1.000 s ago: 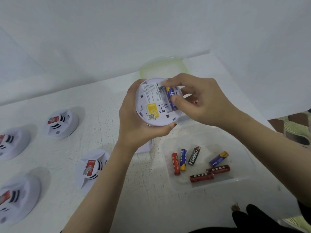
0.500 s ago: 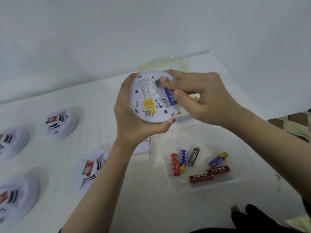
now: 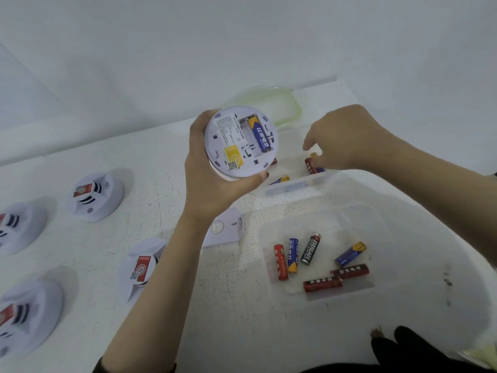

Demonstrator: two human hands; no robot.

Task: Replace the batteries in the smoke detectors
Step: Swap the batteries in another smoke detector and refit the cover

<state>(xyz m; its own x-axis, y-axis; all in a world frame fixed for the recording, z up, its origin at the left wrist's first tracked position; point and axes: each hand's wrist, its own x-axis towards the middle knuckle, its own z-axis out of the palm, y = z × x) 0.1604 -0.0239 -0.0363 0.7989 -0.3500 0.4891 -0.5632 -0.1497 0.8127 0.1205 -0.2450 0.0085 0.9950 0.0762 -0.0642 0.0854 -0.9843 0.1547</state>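
Observation:
My left hand (image 3: 207, 181) grips a round white smoke detector (image 3: 231, 146) with its back turned up. One blue battery (image 3: 259, 134) sits in its open compartment, and the slot beside it is bare. My right hand (image 3: 347, 138) reaches down into the far clear container (image 3: 295, 185), and its fingertips pinch the top of a red battery (image 3: 309, 166) there. The detector's white battery cover (image 3: 228, 227) lies on the table under my left wrist.
A nearer clear container (image 3: 382, 216) holds several loose batteries (image 3: 309, 251). Several more white smoke detectors (image 3: 94, 195) stand face up on the left of the white table, one of them (image 3: 139, 267) beside my left forearm. A pale green lid (image 3: 285, 106) lies by the wall.
My right hand has let go of the blue battery, now seated in the detector, and moved right and down into the far container. The detector tilted slightly.

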